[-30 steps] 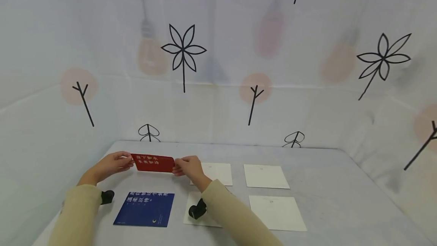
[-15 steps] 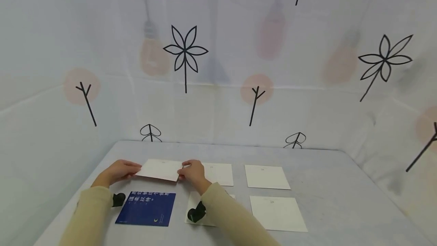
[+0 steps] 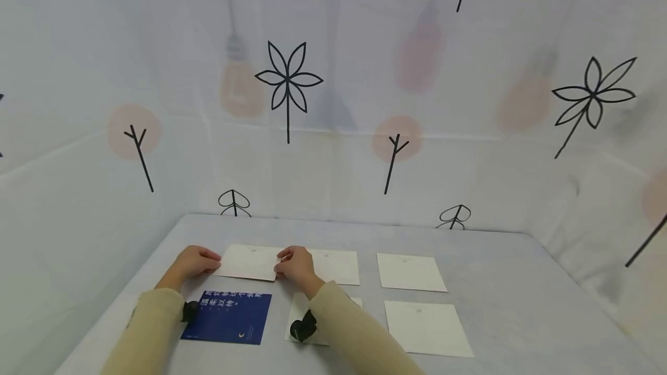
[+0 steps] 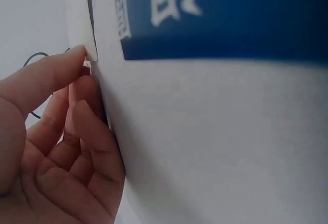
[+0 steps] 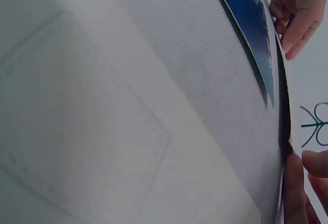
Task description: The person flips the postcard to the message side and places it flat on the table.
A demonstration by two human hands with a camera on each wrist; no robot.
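A white card (image 3: 250, 262) lies nearly flat, just above or on the table at the back left, its blank side up. My left hand (image 3: 193, 262) pinches its left edge between thumb and fingers; in the left wrist view the fingertips (image 4: 84, 55) meet at the card's corner. At the opposite edge, my right hand (image 3: 297, 268) pinches the card's right side, seen also in the right wrist view, where a slim dark gap shows beneath the card (image 5: 291, 111). A blue postcard (image 3: 229, 320) with white lettering and a small moon lies nearer to me.
Right of the held card lies another white card (image 3: 339, 268), partly behind my right hand. One more white card (image 3: 297, 311) sits below it under my right wrist. Two others, a back card (image 3: 411, 272) and a front card (image 3: 428, 328), lie farther right on the white-covered table (image 3: 521, 305).
The held card was raised with its red lettered face toward me; both hands have turned it over to white side up and lowered it toward the table. The left hand has shifted right.
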